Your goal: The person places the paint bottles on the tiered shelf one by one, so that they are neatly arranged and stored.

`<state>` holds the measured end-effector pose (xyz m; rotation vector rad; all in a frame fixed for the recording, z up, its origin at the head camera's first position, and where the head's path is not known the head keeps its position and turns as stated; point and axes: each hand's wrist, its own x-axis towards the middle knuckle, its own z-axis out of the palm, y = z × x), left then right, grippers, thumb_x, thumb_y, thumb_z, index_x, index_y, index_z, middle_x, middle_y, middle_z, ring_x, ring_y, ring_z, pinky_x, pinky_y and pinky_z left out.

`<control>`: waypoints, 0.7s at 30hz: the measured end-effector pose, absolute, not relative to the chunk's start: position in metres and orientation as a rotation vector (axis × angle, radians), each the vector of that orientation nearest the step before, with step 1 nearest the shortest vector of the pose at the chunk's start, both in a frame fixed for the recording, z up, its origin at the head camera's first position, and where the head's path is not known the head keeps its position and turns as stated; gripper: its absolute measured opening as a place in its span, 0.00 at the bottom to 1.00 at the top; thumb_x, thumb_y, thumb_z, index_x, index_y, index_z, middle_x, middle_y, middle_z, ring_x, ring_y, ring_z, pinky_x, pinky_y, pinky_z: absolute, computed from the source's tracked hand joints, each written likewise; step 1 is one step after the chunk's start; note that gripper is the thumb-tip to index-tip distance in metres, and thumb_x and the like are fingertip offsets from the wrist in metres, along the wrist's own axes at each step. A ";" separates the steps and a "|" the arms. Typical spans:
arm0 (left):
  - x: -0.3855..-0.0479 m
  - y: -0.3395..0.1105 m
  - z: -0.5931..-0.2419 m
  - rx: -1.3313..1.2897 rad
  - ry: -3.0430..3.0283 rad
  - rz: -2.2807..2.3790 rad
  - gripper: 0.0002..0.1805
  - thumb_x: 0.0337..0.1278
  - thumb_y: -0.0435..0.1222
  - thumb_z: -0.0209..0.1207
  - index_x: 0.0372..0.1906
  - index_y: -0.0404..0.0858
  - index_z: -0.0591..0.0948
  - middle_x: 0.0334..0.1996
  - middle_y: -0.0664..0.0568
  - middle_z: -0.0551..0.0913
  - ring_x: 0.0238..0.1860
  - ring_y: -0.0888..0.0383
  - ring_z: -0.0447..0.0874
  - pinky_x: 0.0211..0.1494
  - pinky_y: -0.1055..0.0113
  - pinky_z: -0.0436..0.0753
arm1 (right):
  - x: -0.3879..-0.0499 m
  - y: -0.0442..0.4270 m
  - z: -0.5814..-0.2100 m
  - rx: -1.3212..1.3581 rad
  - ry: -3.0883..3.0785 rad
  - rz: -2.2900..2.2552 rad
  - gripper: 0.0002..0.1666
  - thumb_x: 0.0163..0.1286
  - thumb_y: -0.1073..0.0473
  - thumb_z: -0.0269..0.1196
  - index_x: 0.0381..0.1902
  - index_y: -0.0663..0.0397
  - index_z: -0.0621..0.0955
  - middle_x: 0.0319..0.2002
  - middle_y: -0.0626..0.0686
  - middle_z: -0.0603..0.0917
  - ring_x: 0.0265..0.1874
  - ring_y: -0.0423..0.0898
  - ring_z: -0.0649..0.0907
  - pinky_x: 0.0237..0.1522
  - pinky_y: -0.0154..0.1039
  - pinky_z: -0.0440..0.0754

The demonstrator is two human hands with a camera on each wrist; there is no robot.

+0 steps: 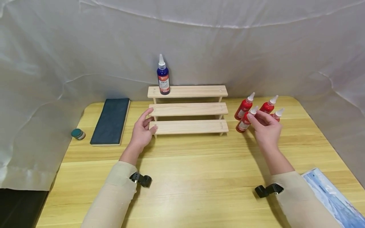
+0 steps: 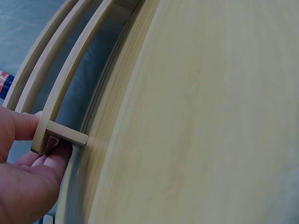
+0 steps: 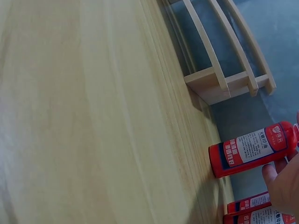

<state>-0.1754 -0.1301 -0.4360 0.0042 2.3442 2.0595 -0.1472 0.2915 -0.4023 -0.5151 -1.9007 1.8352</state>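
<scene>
A three-tier wooden rack [image 1: 188, 109] stands at the back of the table. My left hand [image 1: 142, 130] grips its left end, thumb on the lowest shelf, fingers at the side; the left wrist view shows this hand [image 2: 32, 172] around the end of the rack [image 2: 65, 133]. A blue bottle [image 1: 163, 79] with a white nozzle is upright on the top shelf, at the left. My right hand [image 1: 266, 128] pinches a red bottle [image 1: 244, 123] near its white cap. In the right wrist view the red bottle [image 3: 252, 148] is held by the hand [image 3: 285, 186]. Several other red bottles [image 1: 244, 108] stand around it.
A dark flat board [image 1: 111, 122] lies left of the rack, with a small green-lidded jar [image 1: 78, 134] beside it. A blue-and-white picture box [image 1: 333, 196] lies at the table's right front. Grey cloth [image 1: 199, 47] hangs behind the table [image 1: 188, 177].
</scene>
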 end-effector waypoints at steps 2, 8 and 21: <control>-0.176 -0.130 -0.437 0.004 2.346 2.057 0.40 0.63 0.19 0.59 0.74 0.55 0.68 0.69 0.44 0.69 0.69 0.55 0.66 0.73 0.61 0.58 | -0.149 0.292 -0.403 -0.513 -1.906 1.826 0.25 0.51 0.59 0.81 0.48 0.57 0.89 0.40 0.50 0.86 0.40 0.44 0.83 0.40 0.26 0.80; -0.176 -0.130 -0.437 0.003 2.347 2.046 0.40 0.63 0.19 0.58 0.74 0.55 0.68 0.70 0.44 0.67 0.70 0.54 0.65 0.73 0.60 0.58 | -0.152 0.291 -0.405 -0.538 -1.912 1.806 0.22 0.51 0.59 0.81 0.45 0.57 0.89 0.37 0.50 0.86 0.38 0.43 0.83 0.39 0.26 0.80; -0.176 -0.130 -0.436 -0.004 2.346 2.047 0.40 0.63 0.20 0.59 0.74 0.56 0.68 0.70 0.44 0.68 0.70 0.55 0.65 0.73 0.61 0.58 | -0.150 0.291 -0.402 -0.548 -2.007 1.710 0.22 0.53 0.56 0.80 0.46 0.54 0.90 0.36 0.47 0.86 0.37 0.41 0.83 0.38 0.25 0.79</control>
